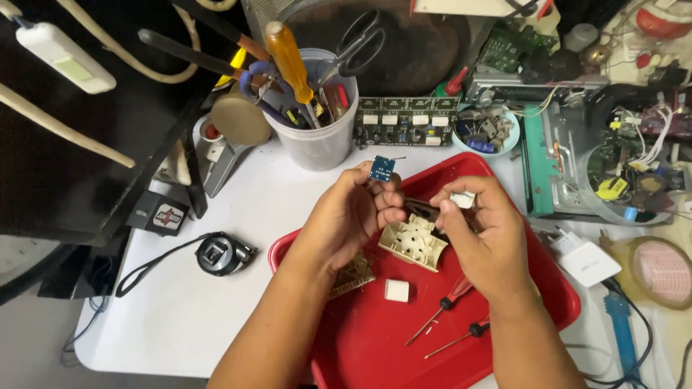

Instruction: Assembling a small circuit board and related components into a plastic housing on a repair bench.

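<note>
Left hand (pixel 349 216) pinches blue board (pixel 382 168) — right hand (pixel 481 230) grips white piece (pixel 462 199)

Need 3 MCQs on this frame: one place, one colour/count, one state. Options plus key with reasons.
1. Where does the small white block lie?
A. in the red tray
B. in the white tub
C. on the bare table

2. How many thin screwdrivers lie in the tray?
A. none
B. two
C. five

3. What does the left hand pinch?
A. scissors
B. nothing
C. a small blue circuit board

Key: 1 A, red tray floor surrounds the block. 2 B, one and another lie side by side near the right hand. 3 C, fingertips grip the board's lower edge.
</note>
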